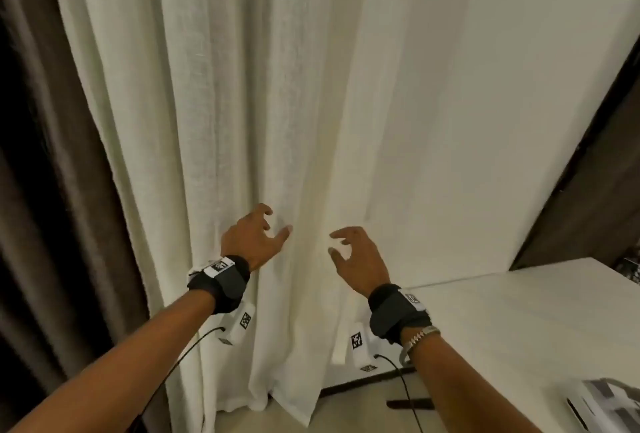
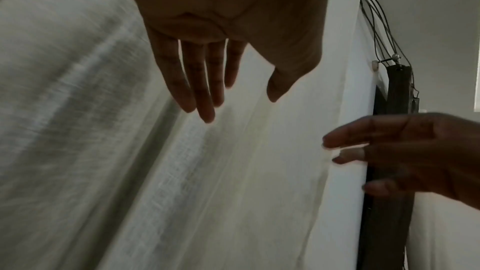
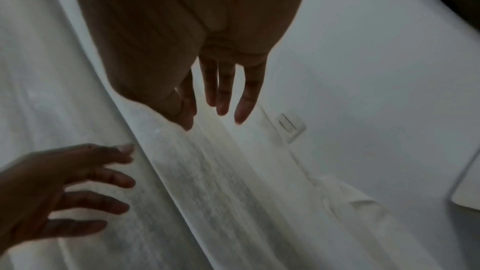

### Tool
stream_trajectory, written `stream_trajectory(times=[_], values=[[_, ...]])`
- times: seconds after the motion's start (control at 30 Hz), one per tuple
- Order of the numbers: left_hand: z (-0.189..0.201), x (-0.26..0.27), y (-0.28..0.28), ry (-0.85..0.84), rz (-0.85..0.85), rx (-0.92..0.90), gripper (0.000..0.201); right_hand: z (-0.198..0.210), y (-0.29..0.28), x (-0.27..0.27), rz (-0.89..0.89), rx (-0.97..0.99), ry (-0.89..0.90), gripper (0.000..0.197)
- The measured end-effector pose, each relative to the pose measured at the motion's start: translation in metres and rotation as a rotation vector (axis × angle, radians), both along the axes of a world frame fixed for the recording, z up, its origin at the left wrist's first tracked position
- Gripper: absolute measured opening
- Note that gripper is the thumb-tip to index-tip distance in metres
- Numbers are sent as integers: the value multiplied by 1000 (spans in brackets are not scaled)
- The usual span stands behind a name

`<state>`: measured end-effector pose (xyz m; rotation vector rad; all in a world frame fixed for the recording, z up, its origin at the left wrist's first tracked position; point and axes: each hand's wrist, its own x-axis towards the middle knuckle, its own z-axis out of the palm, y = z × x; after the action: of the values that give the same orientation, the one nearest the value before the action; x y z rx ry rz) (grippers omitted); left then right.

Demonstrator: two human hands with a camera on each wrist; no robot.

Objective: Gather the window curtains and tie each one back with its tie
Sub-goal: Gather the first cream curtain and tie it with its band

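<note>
A white sheer curtain [image 1: 221, 121] hangs in loose folds from top to floor in the head view. A dark brown curtain [image 1: 45, 190] hangs at its left. My left hand [image 1: 258, 237] is raised in front of the sheer curtain with fingers spread and loosely bent, holding nothing. My right hand [image 1: 349, 252] hovers a little to the right, near the curtain's right edge, also empty. In the left wrist view my left hand [image 2: 223, 89] has straight fingers just off the fabric [image 2: 130, 151]. In the right wrist view my right hand [image 3: 215, 100] hangs over the curtain's edge [image 3: 207, 171]. No tie is visible.
A white wall [image 1: 502, 103] stands right of the curtain, with a switch plate [image 3: 291, 127] on it. A white table [image 1: 519, 328] fills the lower right. A dark panel [image 1: 595, 190] with cables [image 2: 381, 28] is at the far right. Tiled floor [image 1: 346, 412] shows below.
</note>
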<state>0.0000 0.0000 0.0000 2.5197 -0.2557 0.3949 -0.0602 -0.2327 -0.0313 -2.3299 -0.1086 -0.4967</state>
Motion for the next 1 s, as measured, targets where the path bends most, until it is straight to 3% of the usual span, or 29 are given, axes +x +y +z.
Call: stream_trajectory(times=[0.13,0.23,0.3,0.33,0.4,0.47,0.6,0.7,0.77,0.83,0.9,1.0], values=[[-2,24,-35,-72,145,-101,112,26,-13,33,-310,254,-320,40],[3,43,-52,-86,220,-137,126,39,-14,58,-483,310,-455,79],[5,56,-58,-116,265,-144,119,40,-19,79,-475,344,-394,98],[5,60,-59,-138,277,-145,109,42,-20,88,-395,415,-308,98],[1,67,-58,-190,264,-172,84,43,-20,101,-195,565,-137,84],[-6,70,-58,-226,210,-239,67,44,-18,108,-112,535,-85,67],[-16,60,-66,-256,92,-286,64,43,0,115,36,580,-49,55],[-15,49,-75,-287,2,-244,63,50,17,109,251,691,-24,49],[-13,44,-78,-281,-63,-166,62,52,27,108,332,705,-18,66],[-11,40,-77,-237,-126,-100,68,51,35,109,317,666,-37,83],[-6,35,-70,-271,-145,-61,67,50,39,117,257,643,-70,76],[-2,31,-52,-604,-24,-69,35,48,39,131,135,637,-67,59]])
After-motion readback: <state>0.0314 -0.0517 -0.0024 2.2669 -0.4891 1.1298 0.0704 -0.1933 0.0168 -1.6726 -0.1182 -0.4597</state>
